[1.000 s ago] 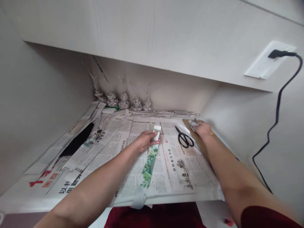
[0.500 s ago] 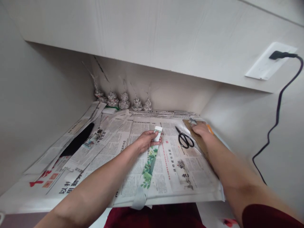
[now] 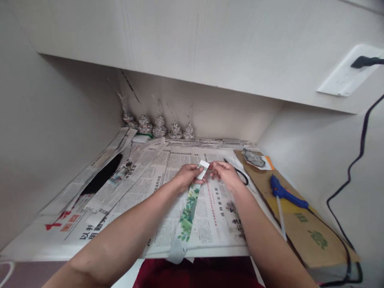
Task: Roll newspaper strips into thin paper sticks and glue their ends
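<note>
A long strip with a green leaf pattern (image 3: 188,214) and a white end slants across the newspaper. My left hand (image 3: 189,178) pinches it just below that end, thumb on top. Its lower, greyish end curls at the table's front edge. My right hand (image 3: 224,173) is bent close to the strip's white tip, its fingers curled. Anything small between those fingers is hidden, and whether they touch the tip is unclear. Partly behind the right hand lie black-handled scissors (image 3: 242,176).
Cardboard (image 3: 318,228) at the right bears a blue glue gun (image 3: 286,193) and a crumpled grey wad (image 3: 254,158) on an orange-white packet. Thin paper rods (image 3: 210,143) and several woven paper pieces (image 3: 159,127) line the back. A cabinet panel (image 3: 195,48) overhangs. Newspaper (image 3: 168,172) covers the table.
My right hand has left the grey wad on the cardboard and come left to the strip's white end, uncovering the glue gun. The left hand keeps its hold on the strip.
</note>
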`<state>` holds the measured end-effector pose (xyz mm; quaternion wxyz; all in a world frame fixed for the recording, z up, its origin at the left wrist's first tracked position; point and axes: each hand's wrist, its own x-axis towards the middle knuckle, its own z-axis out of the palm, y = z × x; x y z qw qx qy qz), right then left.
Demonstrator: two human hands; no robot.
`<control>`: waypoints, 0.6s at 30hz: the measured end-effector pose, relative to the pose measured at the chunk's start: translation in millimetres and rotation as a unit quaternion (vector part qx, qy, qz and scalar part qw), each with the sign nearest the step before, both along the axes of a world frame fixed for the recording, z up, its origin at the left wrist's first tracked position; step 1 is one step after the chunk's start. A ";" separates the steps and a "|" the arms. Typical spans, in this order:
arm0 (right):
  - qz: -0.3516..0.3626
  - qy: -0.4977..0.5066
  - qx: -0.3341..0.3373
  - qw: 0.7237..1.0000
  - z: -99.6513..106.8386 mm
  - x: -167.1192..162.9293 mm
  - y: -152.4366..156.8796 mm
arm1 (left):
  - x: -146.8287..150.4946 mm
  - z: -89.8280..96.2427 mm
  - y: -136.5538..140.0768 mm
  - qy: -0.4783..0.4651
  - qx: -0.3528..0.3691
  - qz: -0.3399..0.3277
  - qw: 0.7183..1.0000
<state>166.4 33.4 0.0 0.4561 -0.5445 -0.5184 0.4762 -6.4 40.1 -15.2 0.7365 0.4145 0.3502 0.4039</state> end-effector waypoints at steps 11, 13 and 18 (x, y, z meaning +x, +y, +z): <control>0.131 0.008 0.039 0.991 -14.8 7.7 -2.1 | 4.9 -3.3 -2.1 0.052 0.051 0.022 0.997; 0.134 -0.002 0.039 0.990 -14.1 5.2 -2.6 | 4.9 -1.1 -3.7 0.063 0.048 0.025 0.997; 0.125 0.010 0.038 0.991 -8.8 1.7 -4.8 | 5.1 2.2 -6.4 0.077 0.056 0.024 0.995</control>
